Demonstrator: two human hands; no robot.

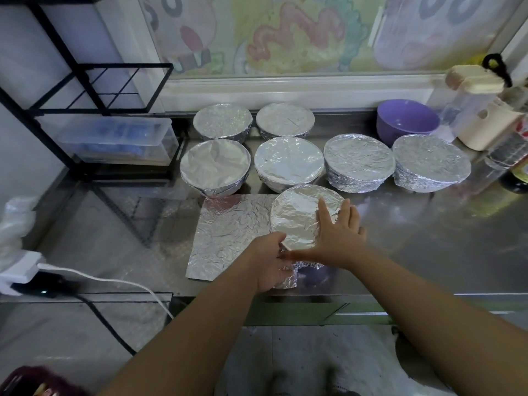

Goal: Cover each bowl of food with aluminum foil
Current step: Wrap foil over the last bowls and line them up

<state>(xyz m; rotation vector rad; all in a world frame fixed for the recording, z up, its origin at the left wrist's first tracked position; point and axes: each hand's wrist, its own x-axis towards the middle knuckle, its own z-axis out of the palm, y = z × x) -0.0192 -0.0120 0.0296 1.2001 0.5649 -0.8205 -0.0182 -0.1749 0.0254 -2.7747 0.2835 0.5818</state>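
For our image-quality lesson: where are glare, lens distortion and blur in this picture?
Head view, glare: sheen on the stainless steel counter and the foil-covered round bowl nearest the camera; head view, distortion: the black metal wire rack leans steeply; head view, blur: the dark red object at bottom left is smeared.

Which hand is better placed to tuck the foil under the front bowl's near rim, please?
Left: the left hand grips the crumpled foil at that rim, while the right hand lies flat atop the front bowl, steadying it.
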